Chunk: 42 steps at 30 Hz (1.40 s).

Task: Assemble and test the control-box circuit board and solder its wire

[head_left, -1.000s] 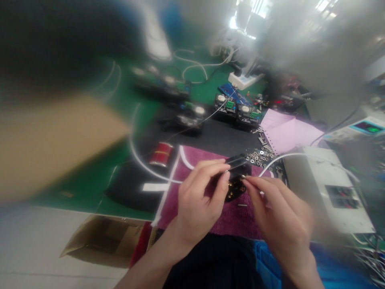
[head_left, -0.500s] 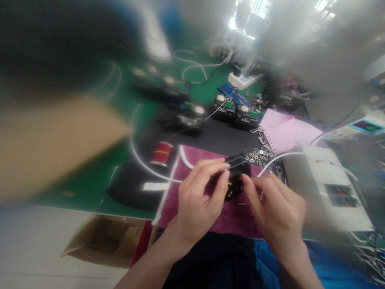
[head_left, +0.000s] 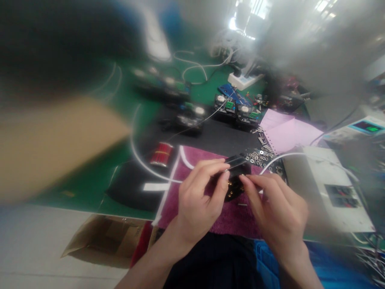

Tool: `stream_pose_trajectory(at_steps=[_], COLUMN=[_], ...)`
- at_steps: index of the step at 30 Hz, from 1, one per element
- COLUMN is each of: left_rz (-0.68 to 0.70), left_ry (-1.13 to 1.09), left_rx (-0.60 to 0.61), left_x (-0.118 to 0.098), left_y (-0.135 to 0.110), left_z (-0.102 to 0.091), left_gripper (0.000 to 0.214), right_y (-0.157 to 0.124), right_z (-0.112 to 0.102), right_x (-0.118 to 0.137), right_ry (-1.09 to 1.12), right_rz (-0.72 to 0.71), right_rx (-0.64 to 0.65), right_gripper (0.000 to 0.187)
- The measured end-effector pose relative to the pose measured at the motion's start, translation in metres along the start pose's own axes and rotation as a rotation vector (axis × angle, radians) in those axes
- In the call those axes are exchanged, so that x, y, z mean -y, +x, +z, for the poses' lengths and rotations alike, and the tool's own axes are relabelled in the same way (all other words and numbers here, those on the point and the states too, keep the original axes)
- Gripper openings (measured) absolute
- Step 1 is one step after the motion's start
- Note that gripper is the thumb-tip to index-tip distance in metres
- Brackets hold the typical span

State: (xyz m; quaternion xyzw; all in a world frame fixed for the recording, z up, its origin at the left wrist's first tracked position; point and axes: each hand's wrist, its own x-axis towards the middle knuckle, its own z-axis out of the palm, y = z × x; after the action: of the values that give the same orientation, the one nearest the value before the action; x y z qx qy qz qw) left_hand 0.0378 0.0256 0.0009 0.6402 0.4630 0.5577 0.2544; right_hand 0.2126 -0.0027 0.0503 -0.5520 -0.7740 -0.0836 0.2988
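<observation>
Over the purple cloth (head_left: 207,218) my left hand (head_left: 201,196) grips a black device with brass-coloured terminals (head_left: 236,186), thumb and fingers on its left side. At the device's right edge, the thumb and forefinger of my right hand (head_left: 275,208) are pinched together. Whatever lies between those fingertips is too small to make out. A short metal pin (head_left: 242,205) rests on the cloth just below the device. My fingers hide part of the device's left side.
Behind the device lie loose nuts and washers (head_left: 255,156). A red spool (head_left: 161,154) stands to the left. Further back are black circuit modules (head_left: 225,105), pink paper (head_left: 282,128) and a power strip (head_left: 244,80). A pale equipment box (head_left: 319,180) stands at the right.
My right hand has shifted very slightly, its fingertips still at the device's right edge. The left hand and the device look almost unmoved.
</observation>
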Motion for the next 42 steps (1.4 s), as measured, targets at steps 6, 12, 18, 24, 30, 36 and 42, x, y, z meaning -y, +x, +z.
stream_pose_trajectory(at_steps=[6,12,18,24,30,36,42], left_rz=[0.006,0.000,-0.004,-0.010,0.002,0.010,0.000], left_ry=[0.008,-0.001,-0.029,-0.033,-0.024,-0.021,-0.031], left_rx=[-0.007,-0.013,0.005,0.005,0.003,-0.007,0.005], left_x=[0.000,-0.001,-0.001,-0.001,0.000,-0.001,-0.001], left_y=[0.000,0.000,0.000,0.000,0.000,0.000,0.000], left_z=[0.000,0.001,0.001,0.001,0.001,0.000,0.000], left_gripper=[0.019,0.020,0.022,0.023,0.023,0.022,0.023], right_y=[0.002,0.004,-0.004,-0.004,-0.003,-0.005,-0.007], right_z=[0.004,0.007,0.004,0.000,0.003,0.006,0.005], right_x=[-0.003,-0.005,-0.004,-0.003,-0.004,-0.007,-0.006], right_ry=[-0.131,-0.125,-0.022,0.000,-0.023,-0.079,0.009], right_rz=[-0.039,-0.036,0.044,0.026,0.006,0.002,0.039], right_rx=[-0.020,-0.013,0.055,0.039,0.032,0.049,0.025], right_gripper=[0.020,0.032,0.015,0.011,0.009,0.027,0.013])
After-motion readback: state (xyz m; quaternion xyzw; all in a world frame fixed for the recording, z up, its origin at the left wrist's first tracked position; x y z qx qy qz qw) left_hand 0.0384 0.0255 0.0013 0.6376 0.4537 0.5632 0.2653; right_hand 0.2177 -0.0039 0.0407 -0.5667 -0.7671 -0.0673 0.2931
